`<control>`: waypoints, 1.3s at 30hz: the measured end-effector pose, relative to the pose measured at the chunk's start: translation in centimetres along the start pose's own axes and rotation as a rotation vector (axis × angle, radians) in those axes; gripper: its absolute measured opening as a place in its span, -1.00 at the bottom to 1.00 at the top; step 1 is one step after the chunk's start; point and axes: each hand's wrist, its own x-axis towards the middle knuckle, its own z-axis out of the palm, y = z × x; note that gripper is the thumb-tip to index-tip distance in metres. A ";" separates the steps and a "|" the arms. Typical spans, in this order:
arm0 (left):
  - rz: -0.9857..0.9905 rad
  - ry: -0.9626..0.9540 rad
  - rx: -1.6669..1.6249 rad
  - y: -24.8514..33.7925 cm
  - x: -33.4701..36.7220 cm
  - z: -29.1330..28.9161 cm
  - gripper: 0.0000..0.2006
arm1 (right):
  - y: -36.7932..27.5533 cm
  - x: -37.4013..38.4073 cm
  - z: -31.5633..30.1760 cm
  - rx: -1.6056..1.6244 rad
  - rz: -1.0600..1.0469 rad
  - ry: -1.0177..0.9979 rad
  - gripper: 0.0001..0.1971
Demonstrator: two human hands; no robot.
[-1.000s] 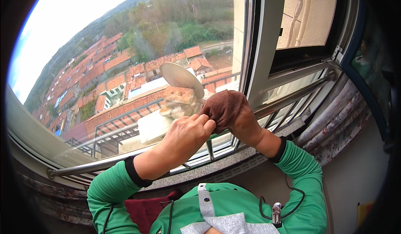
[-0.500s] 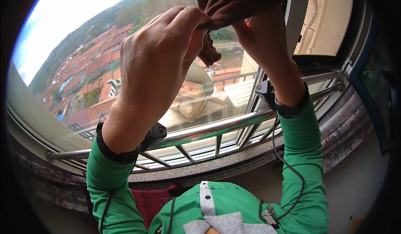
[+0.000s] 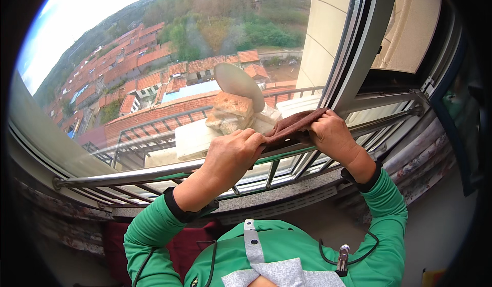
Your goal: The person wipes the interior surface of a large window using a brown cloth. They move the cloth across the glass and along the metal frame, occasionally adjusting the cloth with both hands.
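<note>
L hand (image 3: 233, 152) & R hand (image 3: 332, 133), mine, each grip an end of brown cloth (image 3: 294, 124) | stretched btwn, nr shiny rail (image 3: 128, 176) | underside dark, poss. folded

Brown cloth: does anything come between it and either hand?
Nothing visible does: the left hand and right hand grip the brown cloth, one at each end. The metal railing shows behind the cloth, not in between.

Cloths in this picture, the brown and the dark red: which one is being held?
The brown cloth, held between the left hand and the right hand; the dark red cloth lies apart at lower left.
</note>
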 end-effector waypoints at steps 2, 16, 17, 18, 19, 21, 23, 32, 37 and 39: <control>-0.010 0.005 0.027 0.4 0.1 0.2 -0.87 | -0.5 0.4 0.0 0.047 0.029 0.002 -0.82; -0.161 0.110 -0.093 -0.1 -0.9 -1.0 -0.87 | -2.4 1.7 0.8 0.483 0.310 -0.016 -0.76; -0.125 0.089 -0.111 0.4 -0.7 -0.2 -0.88 | -1.2 0.8 0.3 0.397 0.357 0.039 -0.77; -0.077 0.080 -0.088 0.8 -0.3 0.7 -0.87 | -0.5 0.0 0.2 0.417 0.462 0.053 -0.79; -0.029 0.079 -0.064 1.1 -0.1 1.5 -0.87 | -0.2 -0.4 0.4 0.291 0.330 0.095 -0.82; -0.003 0.027 -0.004 1.4 -0.1 2.4 -0.86 | -0.7 -0.3 1.1 0.187 0.241 0.138 -0.82; -0.034 0.044 -0.008 1.2 -0.5 2.3 -0.87 | -2.2 0.6 1.9 0.321 0.294 0.144 -0.83; -0.382 -0.079 0.037 -2.2 -3.0 -2.8 -0.95 | -10.9 5.6 5.6 0.741 0.041 0.064 -0.84; -0.251 -0.108 -0.232 0.4 1.1 2.7 -0.85 | -6.0 1.6 2.5 0.558 0.306 0.140 -0.82; -0.194 -0.148 -0.345 2.3 3.5 5.3 -0.75 | -3.5 0.2 1.1 0.492 0.484 0.195 -0.84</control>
